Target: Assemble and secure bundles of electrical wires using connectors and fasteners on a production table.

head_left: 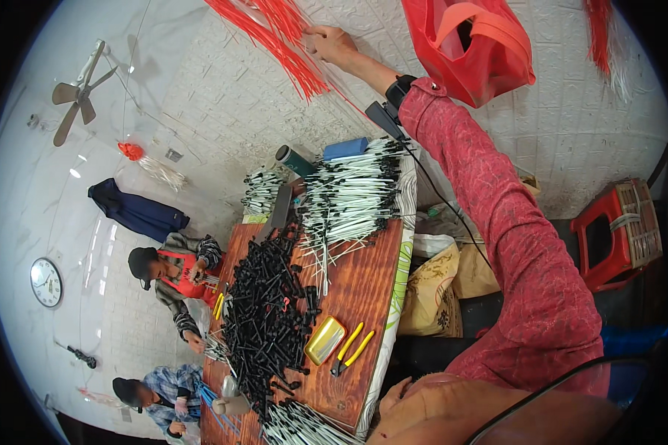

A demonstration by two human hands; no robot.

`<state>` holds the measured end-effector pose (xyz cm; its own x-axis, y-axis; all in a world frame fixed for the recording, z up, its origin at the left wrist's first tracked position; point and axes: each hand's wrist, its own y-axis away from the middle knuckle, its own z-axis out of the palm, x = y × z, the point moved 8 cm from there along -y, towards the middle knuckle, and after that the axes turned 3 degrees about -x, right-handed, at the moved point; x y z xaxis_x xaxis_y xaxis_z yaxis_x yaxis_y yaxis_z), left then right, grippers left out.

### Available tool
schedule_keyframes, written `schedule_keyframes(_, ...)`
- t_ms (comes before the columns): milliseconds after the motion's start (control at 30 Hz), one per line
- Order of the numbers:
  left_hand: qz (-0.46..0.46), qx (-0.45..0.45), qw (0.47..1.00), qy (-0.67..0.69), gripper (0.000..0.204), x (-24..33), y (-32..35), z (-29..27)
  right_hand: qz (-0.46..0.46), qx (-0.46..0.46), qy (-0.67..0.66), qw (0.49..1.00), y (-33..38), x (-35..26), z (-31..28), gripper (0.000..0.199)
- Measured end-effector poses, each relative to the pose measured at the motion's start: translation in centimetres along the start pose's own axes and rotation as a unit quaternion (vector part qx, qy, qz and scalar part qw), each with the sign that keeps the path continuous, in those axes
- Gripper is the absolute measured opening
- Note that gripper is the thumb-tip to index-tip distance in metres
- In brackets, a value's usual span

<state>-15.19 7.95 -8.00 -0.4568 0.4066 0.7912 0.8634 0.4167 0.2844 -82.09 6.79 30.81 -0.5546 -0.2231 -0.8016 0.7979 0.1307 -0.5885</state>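
My right hand (332, 43) is stretched far out, its arm in a red patterned sleeve with a black band at the wrist. Its fingers are closed on a hanging bundle of thin red strands (278, 41) against the white wall. A red bag (471, 44) hangs just to the right of the hand. My left hand is out of the picture. Below the arm stands a wooden table (360, 289) with a big heap of small black pieces (267, 311) and bundles of white cords with black ends (349, 196).
Yellow-handled pliers (351, 348) and a flat yellow tin (324, 340) lie on the table's near part. A blue box (345, 148) and a dark can (297, 159) stand at its far end. Two other people (174, 278) work beside the table. A red stool (620, 233) stands at right.
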Motion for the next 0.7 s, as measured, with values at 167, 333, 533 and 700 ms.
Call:
schedule_keyframes(167,0.015,-0.030,0.999,0.023,0.042,0.0,-1.7,-0.1,0.013,0.016,-0.053,0.998,-1.1,0.6,0.1,0.044)
schedule_keyframes(333,0.026,-0.052,0.997,0.043,0.043,0.1,-3.3,-0.4,0.026,0.010,-0.026,0.999,-1.4,0.7,0.4,0.045)
schedule_keyframes(533,0.040,-0.080,0.994,0.065,0.043,0.5,-5.2,-1.0,0.024,0.025,0.033,0.999,-1.2,0.0,0.5,0.044)
schedule_keyframes(700,0.050,-0.098,0.991,0.082,0.044,1.0,-7.2,-2.0,0.020,0.016,0.078,0.997,-0.9,-0.9,0.8,0.041)
